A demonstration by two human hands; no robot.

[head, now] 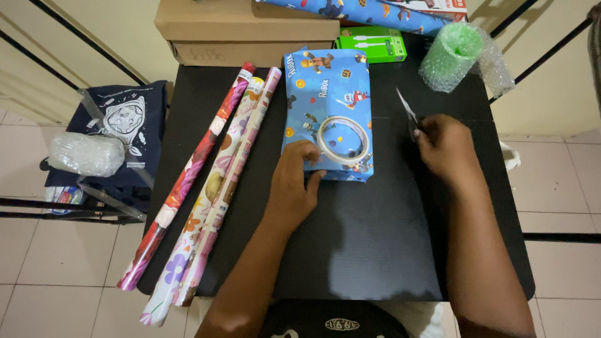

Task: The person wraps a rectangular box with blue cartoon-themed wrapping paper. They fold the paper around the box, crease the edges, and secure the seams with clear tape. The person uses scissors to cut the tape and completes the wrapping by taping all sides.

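Head view. Your left hand [294,181] lies palm down, fingers loosely together, on the near left corner of the wrapped box [328,112]. It presses on the box and grips nothing. The box lies flat near the centre of the black worktop [375,250], fully covered in blue cartoon-print paper. A tape roll [341,139] rests on top of the box, touching your left fingertips.

Your right hand [444,147] is closed around the handles of a pair of scissors [407,109]. The blades point up and away from you, just to the right of the box and clear of it.

Status, judged from this view: the paper is already folded around the box, and no bare carton shows. The near end flap under your left hand appears folded down; you cannot tell whether it is taped. Sealing the remaining seams appears outstanding.

Surrounding items: three rolls of floral wrapping paper [206,188] lie diagonally along the left edge of the worktop. A cardboard carton [244,28], a green box [372,44] and a roll of bubble wrap [457,53] stand along the far edge.
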